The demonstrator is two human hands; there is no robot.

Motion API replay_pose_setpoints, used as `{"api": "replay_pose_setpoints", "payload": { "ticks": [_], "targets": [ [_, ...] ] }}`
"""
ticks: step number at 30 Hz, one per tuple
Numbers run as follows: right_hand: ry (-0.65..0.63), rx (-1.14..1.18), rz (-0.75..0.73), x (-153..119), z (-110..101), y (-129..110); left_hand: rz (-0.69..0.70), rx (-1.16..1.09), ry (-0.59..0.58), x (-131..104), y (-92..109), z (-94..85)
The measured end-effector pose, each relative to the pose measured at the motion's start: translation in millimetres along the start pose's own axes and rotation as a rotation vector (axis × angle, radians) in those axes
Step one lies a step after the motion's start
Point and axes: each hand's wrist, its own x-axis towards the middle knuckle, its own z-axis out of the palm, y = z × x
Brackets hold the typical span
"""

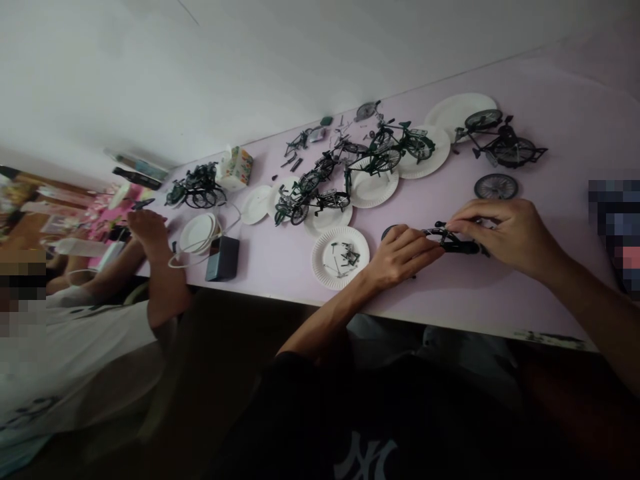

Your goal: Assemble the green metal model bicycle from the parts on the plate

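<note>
Head view, single entry.

Item in hand: black model-bicycle frame (453, 241), lying low over the pink table (500, 293) at about 3 o'clock from frame centre, near the table's front edge.
Left hand (400, 257): fingers closed on the frame's left end, over a dark wheel (389, 232) mostly covered by the knuckles.
Right hand (505, 230): fingertips pinched together on the frame's upper right part.
Handling note (judgement): the parts look small and thin; a steady left hold with the frame resting on the table, and only fingertip pressure from the right, would suit fitting work. The loose spoked wheel (496, 187), at 12 o'clock of the right hand, lies near.

Nearby stock: paper plate of small metal parts (341, 257) at 9 o'clock of the left hand; green model bicycles (350, 170) on plates further back; black model bicycle (503, 140) at 1 o'clock.

Not legible: what the right fingertips pinch; whether the covered wheel is attached; the parts on the plate. A co-worker's hand (147, 227) at far 9 o'clock holds something too blurred to name. Right edge is cut off.
</note>
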Motion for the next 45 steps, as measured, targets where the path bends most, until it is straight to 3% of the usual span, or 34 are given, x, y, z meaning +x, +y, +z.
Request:
{"api": "replay_pose_setpoints", "payload": {
  "ticks": [16, 25, 34, 45],
  "targets": [
    [-0.022, 0.003, 0.057, -1.5, 6.9, 3.8, 0.083, 0.216, -0.044, 1.1, 1.8, -5.0],
    [-0.067, 0.026, 0.107, -1.6, 7.4, 9.1, 0.033, 0.134, -0.114, -3.7, 1.5, -6.0],
    [-0.065, 0.042, 0.120, -0.9, 7.9, 4.4, 0.045, 0.171, -0.019, 8.3, 4.6, -9.8],
    [-0.099, 0.005, 0.061, -1.2, 5.7, 6.4, 0.051, 0.200, -0.041, 1.3, 5.1, -5.4]
  ]
}}
